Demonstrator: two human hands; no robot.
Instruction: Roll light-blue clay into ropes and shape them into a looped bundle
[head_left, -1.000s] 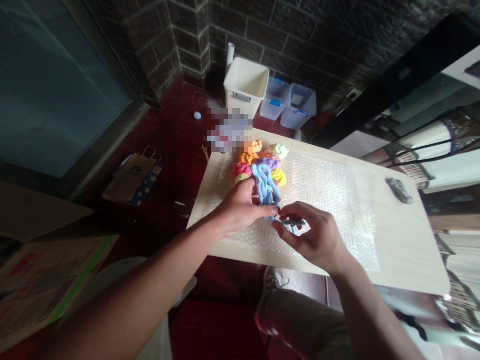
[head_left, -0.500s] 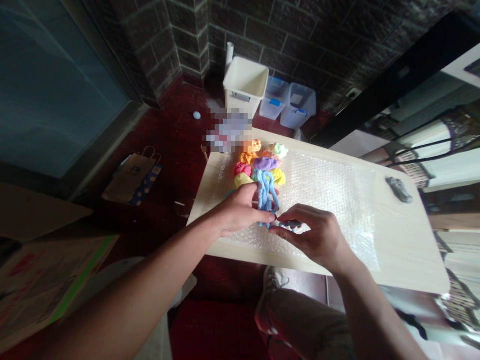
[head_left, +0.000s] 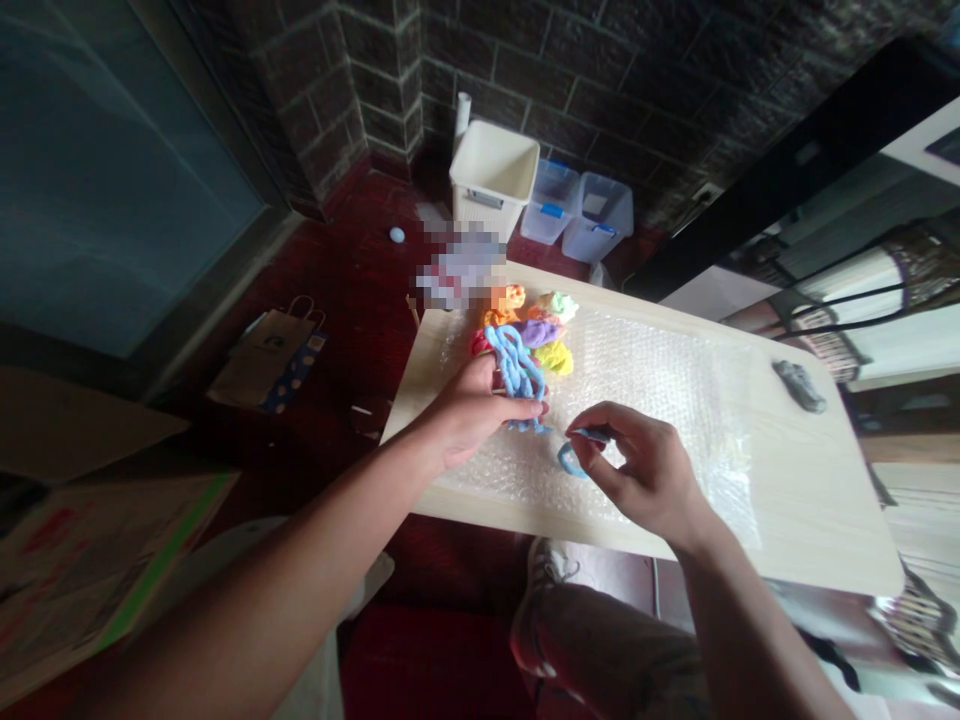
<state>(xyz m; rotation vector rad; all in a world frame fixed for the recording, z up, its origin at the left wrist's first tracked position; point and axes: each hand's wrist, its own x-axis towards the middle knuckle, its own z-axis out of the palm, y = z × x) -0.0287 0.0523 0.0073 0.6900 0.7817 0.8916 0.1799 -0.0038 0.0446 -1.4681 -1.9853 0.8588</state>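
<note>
My left hand (head_left: 480,410) is closed around a bunch of soft blue hair ties (head_left: 517,370), which stick up in loops between thumb and fingers. To its right, my right hand (head_left: 637,460) pinches a single blue hair tie (head_left: 571,462); part of that loop hangs below the fingertips and the rest is hidden by them. A small gap separates the two hands, both held above the bubble wrap (head_left: 637,360). Behind my left hand lies a cluster of coloured cloth bundles, among them a purple one (head_left: 541,332), a yellow one (head_left: 555,358) and a pale green one (head_left: 559,305).
The bubble wrap covers much of a pale wooden table (head_left: 810,480). A grey crumpled object (head_left: 799,386) lies near its right end. Beyond the far edge stand a cream bin (head_left: 495,165) and clear boxes (head_left: 598,215). A paper bag (head_left: 262,355) is on the floor at left.
My right hand has drawn away from the left with a blue hair tie, opening a gap between them. My left hand has shifted slightly left and away with its bunch.
</note>
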